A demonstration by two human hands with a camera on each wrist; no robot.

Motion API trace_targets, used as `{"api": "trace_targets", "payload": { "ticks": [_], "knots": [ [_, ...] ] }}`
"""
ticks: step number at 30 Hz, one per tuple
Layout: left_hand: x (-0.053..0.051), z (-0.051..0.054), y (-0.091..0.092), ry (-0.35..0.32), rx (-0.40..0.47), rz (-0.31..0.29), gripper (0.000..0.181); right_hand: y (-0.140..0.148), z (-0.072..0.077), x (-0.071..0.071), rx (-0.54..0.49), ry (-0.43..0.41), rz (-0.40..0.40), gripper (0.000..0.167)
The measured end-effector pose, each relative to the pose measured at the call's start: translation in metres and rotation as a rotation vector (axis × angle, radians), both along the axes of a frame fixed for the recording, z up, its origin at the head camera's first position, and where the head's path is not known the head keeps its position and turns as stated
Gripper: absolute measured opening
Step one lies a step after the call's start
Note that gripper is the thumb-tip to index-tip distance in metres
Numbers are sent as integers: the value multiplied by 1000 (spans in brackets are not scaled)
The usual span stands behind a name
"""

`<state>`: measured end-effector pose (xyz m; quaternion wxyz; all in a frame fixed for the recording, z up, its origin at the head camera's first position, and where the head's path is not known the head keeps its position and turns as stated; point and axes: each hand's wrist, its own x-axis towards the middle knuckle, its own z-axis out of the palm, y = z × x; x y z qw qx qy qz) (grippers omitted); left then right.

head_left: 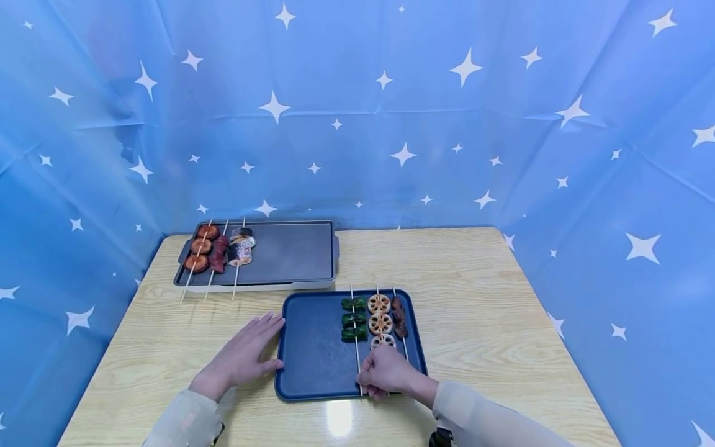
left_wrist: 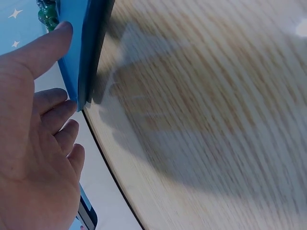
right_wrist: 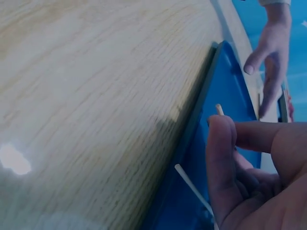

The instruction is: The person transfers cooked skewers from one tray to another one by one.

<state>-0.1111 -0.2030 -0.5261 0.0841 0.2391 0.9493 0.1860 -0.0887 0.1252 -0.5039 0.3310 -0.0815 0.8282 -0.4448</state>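
**Hand and Skewer Positions at the Blue Tray**

The blue tray (head_left: 313, 347) is the reference for all positions below.

Right hand (head_left: 385, 371): located over the near part of the tray, right of its middle. Thumb and index finger pinch the bare stick of the green pepper skewer (head_left: 353, 320) near its near end; a short tip projects past the thumb. The green pieces lie toward the tray's far rim.

Left hand (head_left: 246, 354): located at the tray's left rim, fingers extended, thumb apart, gripping nothing. Fingertips and thumb tip reach the rim.

Tray contents: three skewers, all on the right half of the tray. The green pepper skewer is leftmost. The lotus root skewer (head_left: 380, 323) is in the middle, its near portion partly covered by the right hand. The brown meat skewer (head_left: 399, 318) is nearest the tray's right rim.

Griddle (head_left: 293, 251): located beyond the tray and to its left. It carries, on the side farther from the tray, a brown round-slice skewer (head_left: 202, 246), a red meat skewer (head_left: 218, 253) and a pale-and-dark skewer (head_left: 241, 247). Their sticks overhang the griddle's near edge.

Support: the wooden table (head_left: 475, 298) extends under and around the tray.
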Motion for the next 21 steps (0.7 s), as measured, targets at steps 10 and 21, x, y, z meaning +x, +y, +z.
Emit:
{"api": "trace_targets", "payload": {
  "ticks": [10, 21],
  "knots": [
    [1, 0, 3, -6, 19, 9, 82, -9, -5, -4, 133, 88, 62, 28],
    [0, 7, 5, -70, 30, 49, 82, 11, 18, -23, 116, 135, 65, 27]
  ]
}}
